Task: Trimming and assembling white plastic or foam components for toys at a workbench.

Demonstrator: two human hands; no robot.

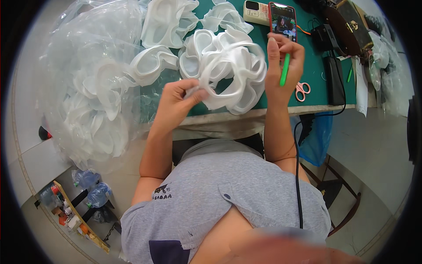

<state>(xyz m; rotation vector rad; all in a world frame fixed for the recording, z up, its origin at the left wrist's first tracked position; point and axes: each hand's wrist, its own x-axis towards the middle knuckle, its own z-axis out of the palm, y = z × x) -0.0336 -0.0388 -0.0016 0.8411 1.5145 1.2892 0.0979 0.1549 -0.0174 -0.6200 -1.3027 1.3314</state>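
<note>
My left hand [178,103] pinches the left edge of a soft white goggle-shaped frame [239,72], its openings facing up. Below it lies a heap of similar pale frames [246,99] on the green table mat. My right hand [285,66] is raised to the right of the heap, closed around a slim bright green pen-like tool [285,70]. Its fingertips are by the lower edge of a red-cased phone [283,22] with a lit screen; whether they touch it I cannot tell. Pink-handled scissors [302,91] lie just right of that wrist.
At left, a large clear plastic bag [99,88] full of white frames spills over the table edge. A beige device [256,12] stands beside the phone. Farther right are a black box [334,81], a dark brown bag [349,26] and a black cable [298,176] running down past me.
</note>
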